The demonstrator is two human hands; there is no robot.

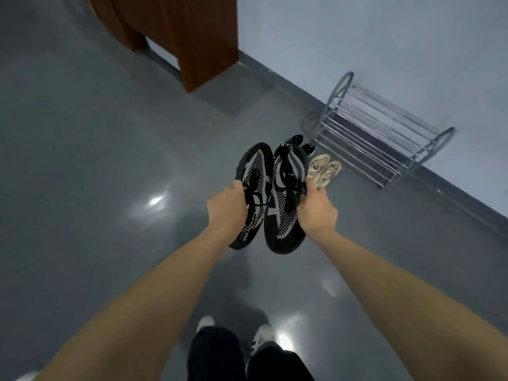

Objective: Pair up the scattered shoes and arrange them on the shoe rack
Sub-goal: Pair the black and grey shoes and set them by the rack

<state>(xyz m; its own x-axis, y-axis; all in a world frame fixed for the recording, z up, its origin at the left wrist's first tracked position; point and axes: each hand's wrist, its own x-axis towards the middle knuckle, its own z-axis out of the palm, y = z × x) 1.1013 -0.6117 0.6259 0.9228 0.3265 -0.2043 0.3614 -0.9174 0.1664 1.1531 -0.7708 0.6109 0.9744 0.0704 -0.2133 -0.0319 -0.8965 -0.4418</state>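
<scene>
your left hand (226,206) curls round the left black and grey mesh sneaker (251,185), pinching it near the laces. your right hand (316,206) curls round the right black and grey mesh sneaker (286,199) the same way, thumb on the laces. the two sneakers are side by side and touching, up in the air in front of you. their long way runs from near to far. the toes point far, a little to the right, and the heels point back at you.

go on past your hands. on the shiny grey floor (110,160), just past the right sneaker, lie two small beige shoes (323,169) close together. a pair of small black shoes (301,144) peeks out behind the toes.

the silver metal shoe rack (376,133) stands far and to the right, against the pale wall (384,37). its long bars run from far left to near right, along the wall. no shoes show on it. your right hand is nearer to it. i think you must carry the pair far and right, then turn the toes toward the wall.

a brown wooden cabinet (192,37) stands far, to the left of the rack.
</scene>
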